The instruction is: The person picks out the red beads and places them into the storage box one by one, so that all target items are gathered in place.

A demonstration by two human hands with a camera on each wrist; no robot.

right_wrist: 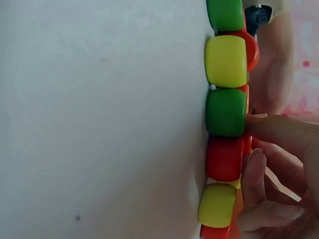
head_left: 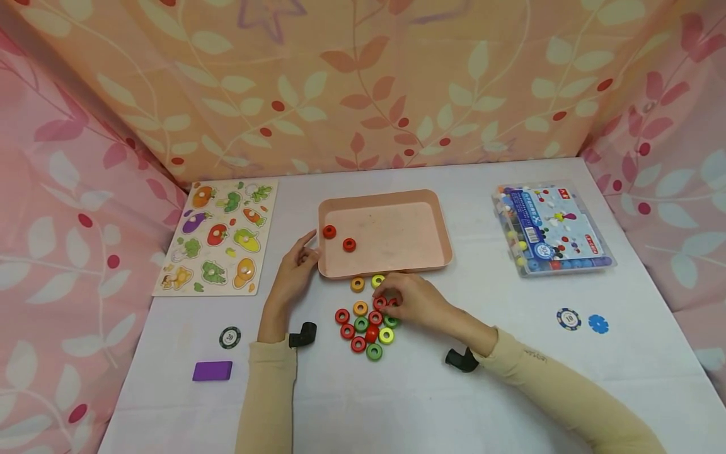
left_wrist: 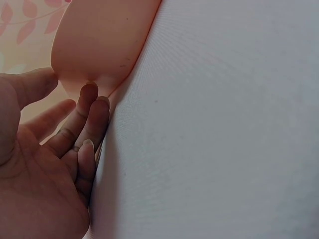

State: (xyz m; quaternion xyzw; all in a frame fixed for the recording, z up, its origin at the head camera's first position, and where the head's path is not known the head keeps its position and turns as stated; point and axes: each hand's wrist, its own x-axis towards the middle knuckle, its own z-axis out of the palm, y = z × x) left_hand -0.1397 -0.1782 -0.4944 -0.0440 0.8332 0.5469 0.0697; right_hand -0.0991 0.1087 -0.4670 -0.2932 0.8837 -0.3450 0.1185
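My left hand [head_left: 295, 267] rests against the left end of a pink tray [head_left: 391, 230], its fingertips at the tray's outer wall in the left wrist view. Two red ring beads [head_left: 349, 244] lie inside the tray, towards its left. My right hand [head_left: 416, 299] is over the pile in front of the tray, and its thumb and forefinger pinch a red ring bead [head_left: 379, 303]. Around it lie several red, green, yellow and orange ring beads. In the right wrist view, those fingertips are right beside a green bead [right_wrist: 226, 112] and a red bead [right_wrist: 224, 158].
A vegetable puzzle board [head_left: 227, 214] lies back left; a clear box of colourful pieces [head_left: 553, 228] sits back right. A purple block [head_left: 212, 371] and a dark chip [head_left: 229, 337] are at left, another chip [head_left: 569, 319] and a blue flower piece [head_left: 598, 323] at right. Curtains surround the table.
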